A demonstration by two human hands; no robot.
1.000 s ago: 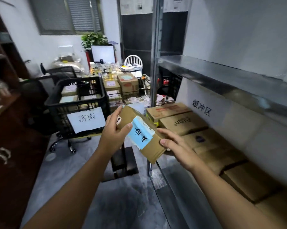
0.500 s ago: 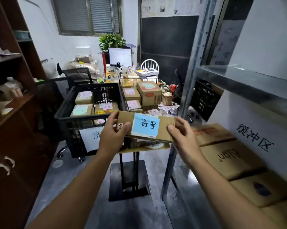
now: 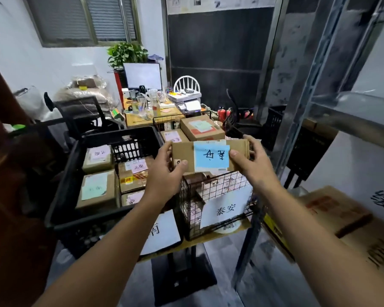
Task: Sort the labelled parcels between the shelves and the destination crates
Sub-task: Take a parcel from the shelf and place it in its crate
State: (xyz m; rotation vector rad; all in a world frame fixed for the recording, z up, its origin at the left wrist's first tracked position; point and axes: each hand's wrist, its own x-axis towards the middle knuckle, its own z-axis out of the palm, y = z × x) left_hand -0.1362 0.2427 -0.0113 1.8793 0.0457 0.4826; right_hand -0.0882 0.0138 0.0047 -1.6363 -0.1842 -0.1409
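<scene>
I hold a flat cardboard parcel (image 3: pixel 186 154) with a blue handwritten label, level, at chest height. My left hand (image 3: pixel 166 173) grips its left end, thumb on the front. My right hand (image 3: pixel 253 165) grips its right end. The parcel hangs just above the near rim of a black wire crate (image 3: pixel 186 196) that carries a white paper sign and holds several labelled parcels. To the left stands a black plastic crate (image 3: pixel 62 191) with several labelled parcels inside and its own paper sign. At the right, cardboard boxes (image 3: pixel 332 207) lie on a metal shelf.
Both crates rest on a small pedestal table (image 3: pixel 182 271). The steel shelf upright (image 3: pixel 297 120) rises close on the right. A dark wooden cabinet (image 3: pixel 7 218) fills the left edge. Behind the crates are a cluttered desk with a monitor (image 3: pixel 142 76), a white chair and an office chair.
I have turned left, away from the shelf, and come closer to the crates. The parcel went from tilted to level and now hangs over the wire crate's front rim.
</scene>
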